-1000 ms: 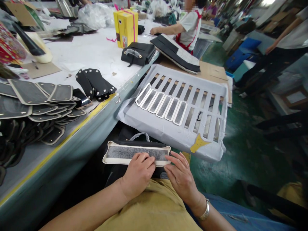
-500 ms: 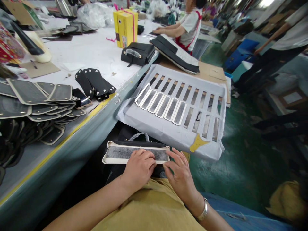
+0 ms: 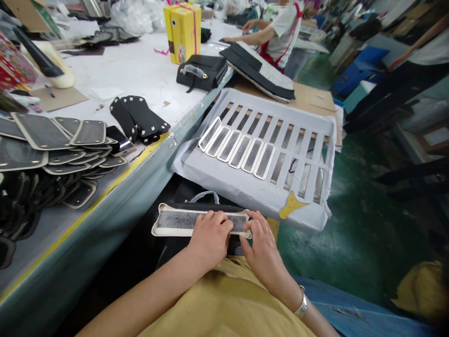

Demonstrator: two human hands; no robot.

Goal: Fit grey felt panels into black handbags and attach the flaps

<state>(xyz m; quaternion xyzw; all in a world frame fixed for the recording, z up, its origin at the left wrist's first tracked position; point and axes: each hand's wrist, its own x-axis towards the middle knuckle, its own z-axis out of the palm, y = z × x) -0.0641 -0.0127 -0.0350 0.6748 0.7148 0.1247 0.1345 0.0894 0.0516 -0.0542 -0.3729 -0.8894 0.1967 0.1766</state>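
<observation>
In the head view, a long, narrow panel point(image 3: 177, 220) lies across the person's lap, its fuzzy grey centre bordered by a cream rim with puckered corners. The left hand point(image 3: 210, 236) lies across its right half, fingers bent and close together, seemingly to steady it; its thumb is hidden, so I cannot tell whether it grips. The right hand's point(image 3: 261, 241) thumb and forefinger appear pinched narrowly on the right-end corner, probably because the rim curls there. Just behind the panel is a black bag whose handle point(image 3: 206, 194) wears clear film, likely against scuffs.

Beyond, a slotted rack point(image 3: 238, 185) wrapped in pale grey cloth carries six rounded-end strips point(image 3: 240, 152) side by side, apparently spread so their faces stay exposed. A flat yellow cutout point(image 3: 293, 206) lies on its near edge.

On the bench point(image 3: 147, 70) to the left, cream-edged dark panels point(image 3: 40, 131) overlap in piles, perhaps to save room, near fanned matte-black pieces point(image 3: 140, 117) with pale tabs.
</observation>
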